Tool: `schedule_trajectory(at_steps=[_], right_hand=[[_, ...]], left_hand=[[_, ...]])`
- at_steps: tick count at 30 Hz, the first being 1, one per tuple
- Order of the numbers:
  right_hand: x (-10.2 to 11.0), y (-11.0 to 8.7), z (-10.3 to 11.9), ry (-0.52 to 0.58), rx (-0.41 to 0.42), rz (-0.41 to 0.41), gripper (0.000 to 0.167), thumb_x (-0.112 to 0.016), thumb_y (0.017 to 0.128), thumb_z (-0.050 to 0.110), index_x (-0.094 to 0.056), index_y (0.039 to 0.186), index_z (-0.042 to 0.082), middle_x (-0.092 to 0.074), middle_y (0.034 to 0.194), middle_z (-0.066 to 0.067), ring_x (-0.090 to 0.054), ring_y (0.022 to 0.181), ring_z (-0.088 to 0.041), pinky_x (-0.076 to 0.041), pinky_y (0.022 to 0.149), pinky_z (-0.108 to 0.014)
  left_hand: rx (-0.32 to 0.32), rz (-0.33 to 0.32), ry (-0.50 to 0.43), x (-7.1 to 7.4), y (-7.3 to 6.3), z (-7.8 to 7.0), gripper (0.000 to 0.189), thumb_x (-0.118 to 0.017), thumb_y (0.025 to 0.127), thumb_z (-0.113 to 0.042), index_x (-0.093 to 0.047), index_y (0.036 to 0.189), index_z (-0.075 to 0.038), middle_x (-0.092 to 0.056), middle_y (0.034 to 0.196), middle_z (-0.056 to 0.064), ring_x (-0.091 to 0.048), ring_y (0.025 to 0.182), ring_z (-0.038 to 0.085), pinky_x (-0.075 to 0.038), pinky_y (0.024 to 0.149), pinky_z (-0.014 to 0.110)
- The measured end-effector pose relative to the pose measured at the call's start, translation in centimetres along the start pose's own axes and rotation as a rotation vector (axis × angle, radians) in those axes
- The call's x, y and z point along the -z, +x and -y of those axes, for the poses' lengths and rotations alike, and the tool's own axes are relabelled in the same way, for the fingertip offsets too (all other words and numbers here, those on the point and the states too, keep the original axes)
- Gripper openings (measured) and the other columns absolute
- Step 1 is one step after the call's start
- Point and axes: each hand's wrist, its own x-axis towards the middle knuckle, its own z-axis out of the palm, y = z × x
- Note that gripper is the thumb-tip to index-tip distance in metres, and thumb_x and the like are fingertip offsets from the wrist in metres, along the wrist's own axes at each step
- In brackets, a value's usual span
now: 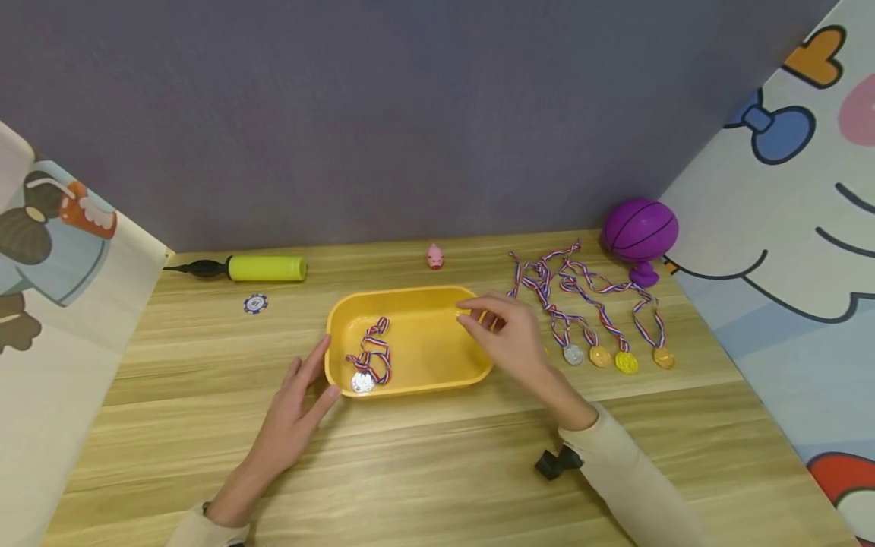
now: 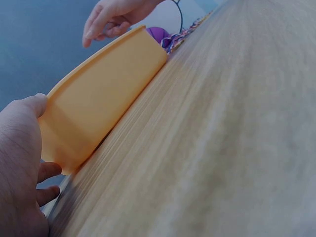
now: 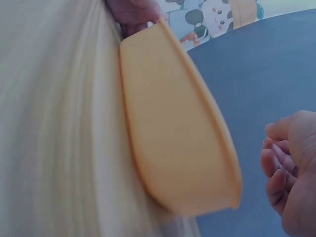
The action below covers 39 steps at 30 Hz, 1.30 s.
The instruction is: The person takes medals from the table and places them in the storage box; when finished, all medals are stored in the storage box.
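Note:
A yellow plastic basin [image 1: 410, 390] stands on the wooden table. In its left part lies a silver medal [image 1: 363, 381] with a crumpled red, white and blue ribbon [image 1: 376, 349]. My left hand [image 1: 290, 418] touches the basin's left end from outside, fingers fairly straight; in the left wrist view its thumb [image 2: 37, 104] meets the rim. Over the basin's right end hovers my right hand [image 1: 509, 338], apart from the rim. Its fingers are loosely bent, with a gap between thumb and forefinger and nothing visible between them.
Right of the basin lie several ribboned medals [image 1: 599, 356], partly hidden by the right hand. Behind them are a purple ball [image 1: 640, 230] and a small purple figure [image 1: 644, 274]. A pink pig [image 1: 434, 257], a lime-green pump [image 1: 266, 268] and a chip [image 1: 256, 304] lie toward the grey wall [image 1: 410, 121].

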Motion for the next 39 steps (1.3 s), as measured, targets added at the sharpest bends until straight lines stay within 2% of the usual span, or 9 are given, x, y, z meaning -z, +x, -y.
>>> schedule_trajectory(at_steps=[6,11,16,23,29,39], right_hand=[[1.3,-1.6,-1.8,0.035,0.003,-0.041,0.015,-0.089,0.090,-0.005,-0.086,0.104,-0.001,-0.072,0.082,-0.008,-0.059,0.067,-0.009,-0.048,0.058,-0.013],[2.7,-3.0,-2.7,0.028,-0.009,-0.060,0.021,-0.091,0.086,-0.007,-0.086,0.105,0.000,-0.072,0.082,-0.008,-0.059,0.067,-0.008,-0.049,0.057,-0.012],[3.9,-4.1,-3.5,-0.017,-0.019,-0.081,0.025,-0.092,0.084,-0.008,-0.086,0.106,0.001,-0.071,0.082,-0.006,-0.058,0.065,-0.005,-0.046,0.054,-0.011],[5.2,-5.5,-4.6,-0.009,-0.030,-0.115,0.027,-0.091,0.082,-0.013,-0.085,0.105,-0.002,-0.072,0.078,-0.006,-0.056,0.060,-0.003,-0.044,0.050,-0.012],[6.0,-6.6,-5.3,-0.010,-0.092,-0.118,0.029,-0.090,0.081,-0.016,-0.083,0.107,-0.006,-0.066,0.071,-0.004,-0.050,0.060,-0.003,-0.041,0.051,-0.013],[6.9,-7.8,-6.8,-0.135,-0.152,-0.127,0.028,-0.094,0.083,-0.008,-0.086,0.109,-0.001,-0.062,0.067,0.001,-0.048,0.059,-0.002,-0.040,0.051,-0.012]], left_hand=[[0.000,-0.003,0.001,0.0,-0.1,0.1,0.077,-0.066,0.112,-0.016,-0.028,0.178,-0.028,-0.045,0.173,0.012,-0.044,0.158,0.044,-0.009,0.140,0.056],[-0.007,-0.007,0.002,0.0,-0.1,0.2,0.077,-0.066,0.111,-0.016,-0.029,0.178,-0.027,-0.050,0.170,0.013,-0.046,0.157,0.041,-0.009,0.141,0.054],[-0.004,-0.007,0.001,-0.1,-0.2,0.3,0.077,-0.067,0.111,-0.016,-0.029,0.178,-0.027,-0.048,0.172,0.012,-0.045,0.157,0.041,-0.009,0.140,0.055],[-0.001,-0.001,0.000,-0.1,-0.2,0.2,0.077,-0.066,0.112,-0.017,-0.029,0.178,-0.028,-0.045,0.174,0.011,-0.043,0.159,0.038,-0.009,0.140,0.057],[0.002,0.004,-0.003,-0.1,-0.1,0.1,0.077,-0.066,0.112,-0.017,-0.028,0.178,-0.029,-0.044,0.175,0.010,-0.042,0.160,0.038,-0.009,0.140,0.056],[0.009,0.005,-0.007,0.0,0.1,-0.1,0.076,-0.065,0.112,-0.017,-0.028,0.178,-0.029,-0.043,0.175,0.011,-0.042,0.158,0.047,-0.009,0.139,0.061]])
